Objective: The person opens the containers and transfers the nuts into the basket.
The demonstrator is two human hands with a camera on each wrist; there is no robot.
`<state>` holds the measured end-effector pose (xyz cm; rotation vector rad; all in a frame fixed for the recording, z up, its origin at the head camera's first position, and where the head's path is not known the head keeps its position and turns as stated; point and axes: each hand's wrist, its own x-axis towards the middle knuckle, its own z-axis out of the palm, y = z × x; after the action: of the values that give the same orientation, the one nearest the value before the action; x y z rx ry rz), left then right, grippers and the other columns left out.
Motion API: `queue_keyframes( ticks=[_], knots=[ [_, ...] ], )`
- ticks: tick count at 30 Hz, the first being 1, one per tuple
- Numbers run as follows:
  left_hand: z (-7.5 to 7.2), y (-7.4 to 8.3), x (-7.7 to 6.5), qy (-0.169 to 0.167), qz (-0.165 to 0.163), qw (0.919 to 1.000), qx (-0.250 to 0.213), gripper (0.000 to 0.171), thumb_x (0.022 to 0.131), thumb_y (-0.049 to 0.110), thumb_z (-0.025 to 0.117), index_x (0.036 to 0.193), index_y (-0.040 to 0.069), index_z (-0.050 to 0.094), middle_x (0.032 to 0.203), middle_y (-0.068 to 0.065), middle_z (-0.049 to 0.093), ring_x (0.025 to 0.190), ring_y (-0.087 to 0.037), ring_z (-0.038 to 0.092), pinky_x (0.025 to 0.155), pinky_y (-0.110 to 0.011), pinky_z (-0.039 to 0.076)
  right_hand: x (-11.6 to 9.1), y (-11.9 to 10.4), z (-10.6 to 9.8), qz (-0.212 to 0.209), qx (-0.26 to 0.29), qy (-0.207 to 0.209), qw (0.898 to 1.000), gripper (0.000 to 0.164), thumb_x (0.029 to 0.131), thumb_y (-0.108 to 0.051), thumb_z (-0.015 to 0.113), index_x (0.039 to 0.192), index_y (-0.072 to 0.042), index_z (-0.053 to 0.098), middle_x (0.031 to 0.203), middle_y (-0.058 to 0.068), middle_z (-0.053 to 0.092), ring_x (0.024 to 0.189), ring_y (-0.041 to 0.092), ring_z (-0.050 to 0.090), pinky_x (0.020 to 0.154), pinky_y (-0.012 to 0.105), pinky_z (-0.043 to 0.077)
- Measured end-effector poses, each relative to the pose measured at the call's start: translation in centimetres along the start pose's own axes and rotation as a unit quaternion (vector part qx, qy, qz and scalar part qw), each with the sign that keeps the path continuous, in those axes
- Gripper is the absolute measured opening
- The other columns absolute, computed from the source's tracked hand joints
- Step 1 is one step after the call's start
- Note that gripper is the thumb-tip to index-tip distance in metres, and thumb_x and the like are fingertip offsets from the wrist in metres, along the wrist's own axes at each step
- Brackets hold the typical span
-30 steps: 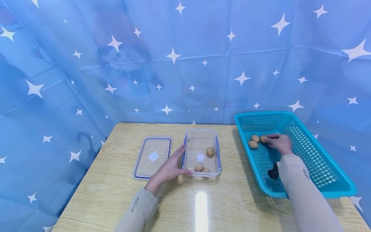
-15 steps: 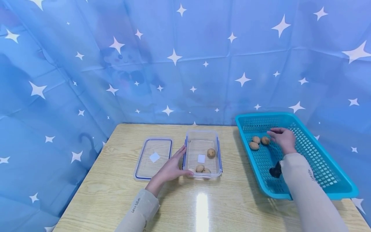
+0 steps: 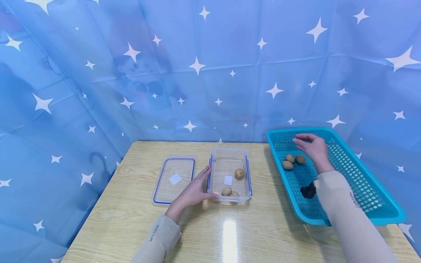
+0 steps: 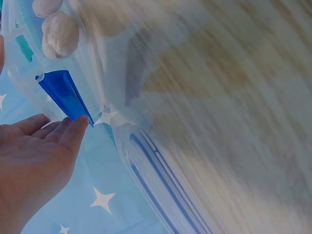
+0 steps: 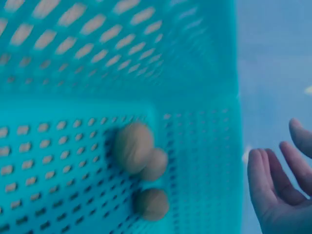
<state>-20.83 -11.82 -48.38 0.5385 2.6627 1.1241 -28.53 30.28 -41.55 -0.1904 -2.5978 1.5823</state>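
My left hand (image 3: 194,190) rests against the clear plastic food container (image 3: 245,199), its thumb at the near left corner and fingers along the left side. In the left wrist view the fingertips touch the blue clip (image 4: 67,95). Several tan walnuts (image 3: 239,173) lie inside, mostly at the near end. On the right, my right hand (image 3: 314,149) hovers over the far part of the turquoise basket (image 3: 356,175), fingers spread from the thumb and holding nothing. Three walnuts (image 5: 134,147) sit together at the basket's left side, below and left of that hand.
Left of the container lies its clear lid (image 3: 164,182) with a blue seal and a white label. A blue starry curtain (image 3: 230,91) hangs behind the wooden table (image 3: 125,204). The basket stands by the table's right edge.
My right hand has let go of a walnut beside the other two in the basket, then lifted away toward the far side. The left hand stays at the container.
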Motion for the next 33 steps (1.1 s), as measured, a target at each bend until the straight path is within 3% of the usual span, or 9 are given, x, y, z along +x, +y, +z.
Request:
queue_keyframes(
  ticks=[4,8,14,21,27,29,33],
  knots=[
    [0.1,0.0,0.0,0.000,-0.001,1.0000,-0.001,0.109,0.077,0.046,0.083,0.160,0.011,0.021,0.169,-0.004,0.012,0.153,-0.036,0.020,0.123,-0.056,0.026,-0.5,-1.9,0.6,-0.010,0.000,-0.019,1.000,0.063,0.100,-0.045,0.054,0.145,-0.001,0.048,0.132,0.008,0.053,0.084,-0.018,0.057,0.095,0.025,0.057],
    [0.1,-0.1,0.2,-0.003,-0.003,1.0000,0.000,0.110,0.077,0.046,0.083,0.160,0.012,0.020,0.169,-0.004,0.011,0.154,-0.035,0.019,0.124,-0.055,0.025,-1.1,-3.6,1.4,-0.010,0.010,-0.037,0.999,0.064,0.099,-0.048,0.055,0.145,-0.004,0.048,0.136,0.008,0.052,0.084,-0.018,0.059,0.111,0.048,0.046],
    [-0.1,0.0,0.3,-0.002,0.007,1.0000,-0.005,0.111,0.076,0.046,0.083,0.160,0.010,0.019,0.169,-0.009,0.012,0.154,-0.036,0.019,0.123,-0.055,0.025,-2.3,-5.7,2.9,-0.034,0.021,-0.052,0.998,0.059,0.099,-0.046,0.055,0.144,-0.007,0.050,0.136,0.005,0.054,0.087,-0.016,0.062,0.103,0.031,0.054],
    [-0.1,-0.1,0.3,-0.005,0.003,1.0000,-0.003,0.112,0.076,0.046,0.084,0.160,0.010,0.018,0.169,-0.006,0.010,0.154,-0.034,0.018,0.124,-0.054,0.024,-4.2,-8.1,5.1,-0.060,0.027,-0.071,0.995,0.056,0.099,-0.044,0.057,0.143,-0.009,0.053,0.143,0.014,0.054,0.097,-0.007,0.062,0.108,0.043,0.051],
    [-0.1,-0.1,0.2,-0.003,0.005,1.0000,-0.005,0.112,0.076,0.045,0.084,0.160,0.008,0.019,0.169,-0.008,0.011,0.154,-0.035,0.019,0.124,-0.055,0.025,-5.2,-8.8,7.3,-0.084,0.041,-0.100,0.991,0.050,0.100,-0.037,0.060,0.139,-0.006,0.056,0.139,0.016,0.058,0.099,-0.005,0.061,0.091,0.016,0.055],
    [-0.1,-0.1,0.2,0.000,0.007,1.0000,-0.005,0.111,0.076,0.045,0.084,0.159,0.008,0.020,0.169,-0.009,0.012,0.153,-0.036,0.020,0.123,-0.056,0.025,-5.5,-8.7,8.0,-0.088,0.045,-0.112,0.989,0.047,0.100,-0.034,0.060,0.137,-0.005,0.057,0.138,0.017,0.059,0.102,-0.001,0.061,0.092,0.019,0.056],
    [0.0,0.0,0.2,0.004,0.006,0.9999,-0.008,0.111,0.076,0.044,0.084,0.159,0.008,0.021,0.169,-0.008,0.013,0.153,-0.036,0.021,0.123,-0.056,0.026,-5.7,-8.4,9.5,-0.098,0.039,-0.125,0.987,0.043,0.100,-0.031,0.062,0.133,-0.004,0.060,0.136,0.018,0.061,0.114,0.021,0.064,0.100,0.038,0.056]
  ],
)
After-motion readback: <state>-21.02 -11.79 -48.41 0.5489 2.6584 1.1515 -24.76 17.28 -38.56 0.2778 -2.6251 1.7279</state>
